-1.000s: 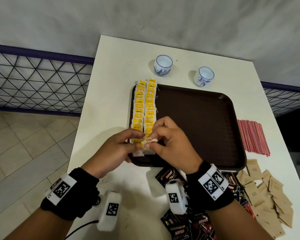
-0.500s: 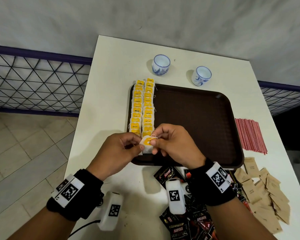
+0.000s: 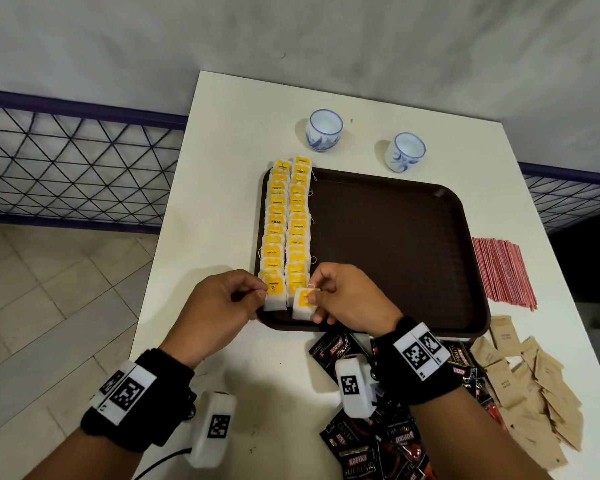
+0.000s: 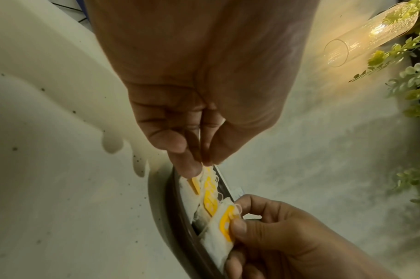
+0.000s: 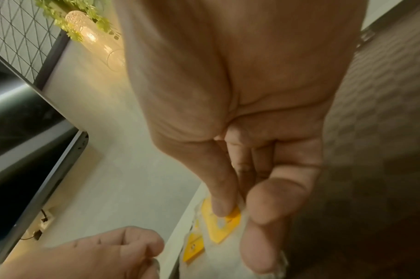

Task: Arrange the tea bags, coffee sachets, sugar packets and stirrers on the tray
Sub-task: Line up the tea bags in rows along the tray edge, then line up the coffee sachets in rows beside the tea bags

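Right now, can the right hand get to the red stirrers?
Probably yes. The stirrers lie in the open beside the tray, nothing on top, but the right hand holds a tea bag first.

Two blue-white cups [image 3: 324,129] [image 3: 405,152] on white table [image 3: 222,168]; black mesh railing [image 3: 66,161] behind.

Grey wall [image 3: 326,36], tiled floor [image 3: 49,306], mesh railing [image 3: 66,157], possibly metal.

Head view: high above the tray [image 3: 395,244], looking down and forward, whole table visible. Left wrist view: close, beside the tray's [image 4: 166,217] left near corner. Right wrist view: close; all share that corner.
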A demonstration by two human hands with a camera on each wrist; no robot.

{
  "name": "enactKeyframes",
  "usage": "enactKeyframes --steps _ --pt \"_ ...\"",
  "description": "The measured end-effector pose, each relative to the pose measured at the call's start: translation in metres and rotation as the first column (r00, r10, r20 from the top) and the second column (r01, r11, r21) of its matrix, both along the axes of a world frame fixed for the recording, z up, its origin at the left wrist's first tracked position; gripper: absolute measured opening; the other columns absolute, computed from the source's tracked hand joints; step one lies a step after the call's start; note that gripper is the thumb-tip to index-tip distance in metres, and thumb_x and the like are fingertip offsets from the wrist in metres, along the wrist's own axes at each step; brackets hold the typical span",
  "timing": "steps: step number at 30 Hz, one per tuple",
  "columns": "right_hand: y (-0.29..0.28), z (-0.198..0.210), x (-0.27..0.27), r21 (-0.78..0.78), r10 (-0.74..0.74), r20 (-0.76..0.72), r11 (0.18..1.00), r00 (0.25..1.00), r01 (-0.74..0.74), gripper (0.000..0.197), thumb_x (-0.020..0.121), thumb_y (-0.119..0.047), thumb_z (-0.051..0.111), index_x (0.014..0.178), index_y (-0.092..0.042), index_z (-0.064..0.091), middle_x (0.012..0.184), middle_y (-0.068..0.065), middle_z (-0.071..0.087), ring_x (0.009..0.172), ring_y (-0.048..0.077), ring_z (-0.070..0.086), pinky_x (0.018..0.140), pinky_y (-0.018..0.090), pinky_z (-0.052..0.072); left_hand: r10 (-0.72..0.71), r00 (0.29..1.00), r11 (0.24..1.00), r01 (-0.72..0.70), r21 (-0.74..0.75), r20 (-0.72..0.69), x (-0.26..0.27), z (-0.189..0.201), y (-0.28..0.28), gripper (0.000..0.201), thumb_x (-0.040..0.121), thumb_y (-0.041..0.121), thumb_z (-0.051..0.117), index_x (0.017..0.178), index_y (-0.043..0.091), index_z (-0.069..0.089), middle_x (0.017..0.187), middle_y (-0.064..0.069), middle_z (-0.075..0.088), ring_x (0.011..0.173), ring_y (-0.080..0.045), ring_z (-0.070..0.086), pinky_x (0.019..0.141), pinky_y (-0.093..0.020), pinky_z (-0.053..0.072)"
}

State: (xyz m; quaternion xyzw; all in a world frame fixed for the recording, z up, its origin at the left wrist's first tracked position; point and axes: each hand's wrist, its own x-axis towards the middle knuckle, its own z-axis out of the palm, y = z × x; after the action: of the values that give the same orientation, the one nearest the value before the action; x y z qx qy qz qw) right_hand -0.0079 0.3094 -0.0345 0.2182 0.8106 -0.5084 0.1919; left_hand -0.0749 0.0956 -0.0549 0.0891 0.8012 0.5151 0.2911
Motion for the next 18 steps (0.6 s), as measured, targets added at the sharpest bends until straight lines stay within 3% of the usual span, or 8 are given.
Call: enactKeyframes --steps 3,5,10,14,18 --pt "-0.004 -0.006 -0.003 0.034 0.008 0.021 0.999 1.0 -0.009 0.006 0.093 -0.006 0.066 0.093 -0.008 0.06 0.079 0.019 0.071 0.062 0.022 0.071 0.05 0.027 0.053 -0.004 1.0 1.0 0.003 -0.024 -0.013 0.001 -0.003 -0.002 0.013 0.092 0.012 0.071 0.089 0.025 0.074 0.081 0.002 0.075 0.067 -0.013 0.069 0.052 -0.015 0.045" --pt "-0.007 -0.011 -0.004 0.036 -0.005 0.018 0.999 1.0 0.004 0.01 0.092 -0.006 0.067 0.09 -0.011 0.059 0.075 0.017 0.068 0.06 0.024 0.071 0.049 0.029 0.053 0.0 1.0 0.999 -0.001 -0.043 -0.025 0.001 -0.005 -0.003 0.014 0.091 0.012 0.072 0.088 0.026 0.072 0.082 0.002 0.075 0.069 -0.016 0.071 0.054 -0.016 0.045" --pt "-0.011 -0.018 -0.003 0.02 -0.106 0.021 0.994 0.994 0.105 0.015 0.089 -0.003 0.07 0.087 -0.01 0.056 0.065 0.007 0.065 0.056 0.023 0.07 0.049 0.031 0.056 0.012 0.998 0.995 -0.018 -0.096 -0.061 0.0 -0.009 -0.005 0.016 0.087 0.017 0.077 0.09 0.029 0.068 0.083 0.002 0.07 0.075 -0.02 0.072 0.067 -0.036 0.056" --pt "-0.017 -0.015 -0.003 0.026 -0.129 0.021 0.991 0.991 0.129 0.016 0.089 -0.005 0.071 0.094 -0.004 0.055 0.066 0.009 0.067 0.06 0.028 0.072 0.054 0.035 0.059 0.007 0.998 0.994 -0.014 -0.111 -0.06 0.001 -0.009 -0.006 0.021 0.085 0.012 0.078 0.092 0.028 0.066 0.087 0.001 0.068 0.075 -0.019 0.073 0.072 -0.042 0.06" --pt "-0.013 -0.007 0.003 0.068 -0.15 -0.009 0.986 0.989 0.15 0.017 0.089 -0.011 0.072 0.095 -0.007 0.056 0.068 0.005 0.066 0.055 0.017 0.068 0.049 0.029 0.056 -0.01 0.998 0.991 0.002 -0.137 -0.06 0.002 -0.008 -0.005 0.026 0.084 0.008 0.078 0.092 0.028 0.064 0.088 0.002 0.068 0.074 -0.018 0.073 0.072 -0.042 0.061"
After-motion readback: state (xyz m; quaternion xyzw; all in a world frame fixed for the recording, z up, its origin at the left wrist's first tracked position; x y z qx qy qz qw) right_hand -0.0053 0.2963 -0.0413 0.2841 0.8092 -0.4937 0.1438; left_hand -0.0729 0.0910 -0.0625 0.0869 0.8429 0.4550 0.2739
